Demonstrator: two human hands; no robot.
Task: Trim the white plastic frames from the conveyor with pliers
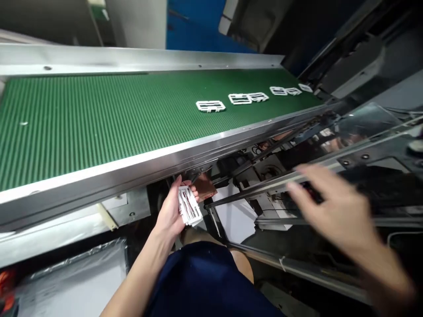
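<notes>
My left hand (173, 209) is closed around white slotted plastic frames (190, 205), seemingly a small stack, in front of the conveyor's near edge. More pieces of the same kind lie on the green conveyor belt (109, 114): a single frame (210, 106) nearest, a touching pair (240, 99) beyond it, and others toward the far right end. Out to the right, my right hand (333, 207) is blurred by motion, over the machine framework. Its thumb and fingers stand apart, and I see nothing held between them.
A metal side rail (198, 152) runs along the belt's near edge, and a raised guard (132, 59) along its back. Machine bars (274, 185) cross at the right. White sheets (234, 211) lie low between them. At lower left is a plastic-covered white surface (79, 281).
</notes>
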